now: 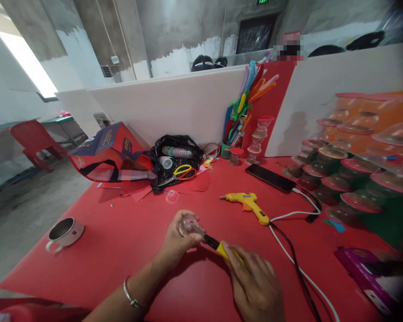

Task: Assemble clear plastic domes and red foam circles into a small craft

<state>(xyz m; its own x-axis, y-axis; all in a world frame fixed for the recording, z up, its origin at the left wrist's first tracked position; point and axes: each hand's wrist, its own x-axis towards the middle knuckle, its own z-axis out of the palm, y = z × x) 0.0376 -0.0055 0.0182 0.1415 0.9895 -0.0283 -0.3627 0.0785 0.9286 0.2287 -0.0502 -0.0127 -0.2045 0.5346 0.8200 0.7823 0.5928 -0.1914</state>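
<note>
My left hand [179, 237] is closed around a small clear plastic cup [188, 225], its rounded end facing up. In my right hand [255, 279] is a yellow and black utility knife [218, 247]. The knife's blade meets the cup's side near my left thumb; whether it has cut in, I cannot tell. Beyond my hands, a clear plastic disc or lid [172, 197] lies on the red table [127, 241]. To the right rests a yellow hot glue gun [246, 203], its nozzle pointing left.
Scissors [177, 174] lie against a black bag [157, 147] of stacked cups. A phone [271, 178] with white cable sits right of centre. Stacked clear cups with red rims [332, 154] crowd the right side. A mug [65, 232] stands left; a purple object [362, 273] lies right.
</note>
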